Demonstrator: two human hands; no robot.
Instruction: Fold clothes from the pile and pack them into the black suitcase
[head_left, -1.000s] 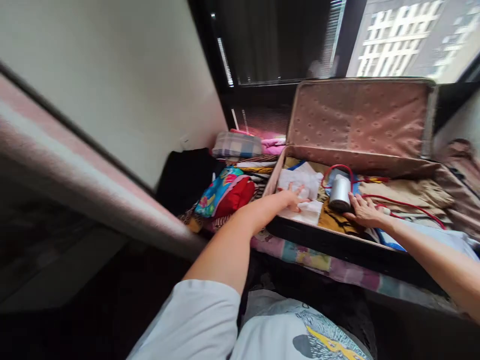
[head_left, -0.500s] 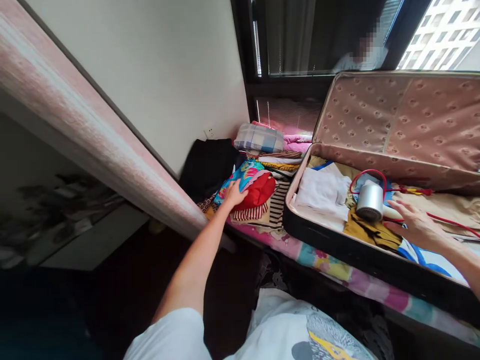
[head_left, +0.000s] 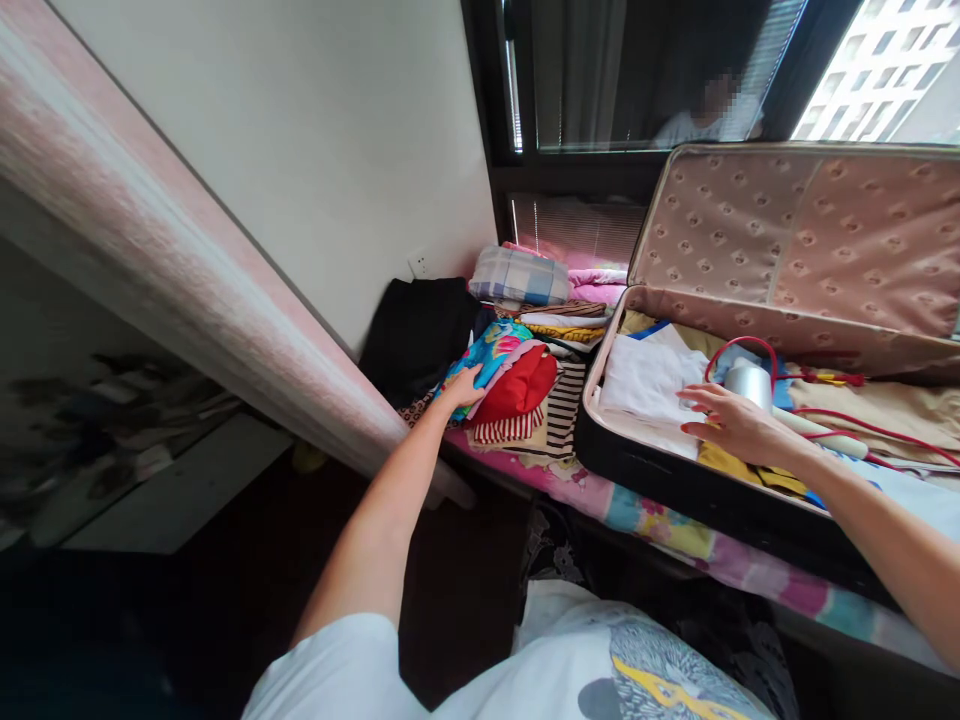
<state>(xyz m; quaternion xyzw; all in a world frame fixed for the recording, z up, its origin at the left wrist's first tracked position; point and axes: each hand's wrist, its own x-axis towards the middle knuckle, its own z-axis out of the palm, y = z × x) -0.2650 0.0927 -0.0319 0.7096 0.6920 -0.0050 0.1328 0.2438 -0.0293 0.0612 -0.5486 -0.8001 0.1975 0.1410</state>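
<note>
My left hand (head_left: 463, 388) rests on the blue floral cloth (head_left: 491, 347) beside a folded red garment (head_left: 519, 385), its fingers spread and lying on the pile. Over the open suitcase (head_left: 637, 462) my right hand (head_left: 724, 420) hovers with fingers apart, holding nothing. It is near the folded white cloth (head_left: 649, 378) and partly covers a silver hair dryer (head_left: 748, 382) with a red cord. Mustard cloth (head_left: 724, 462) shows below that hand.
A black cloth heap (head_left: 416, 335) leans against the wall. Behind the pile are a plaid bundle (head_left: 517, 275) and pink bedding (head_left: 598, 285). A pink curtain (head_left: 225, 270) hangs at the left. The suitcase lid (head_left: 795, 230) stands raised before the window.
My right hand has moved left, from beyond the hair dryer toward the white cloth. My left hand has shifted slightly left on the blue floral cloth.
</note>
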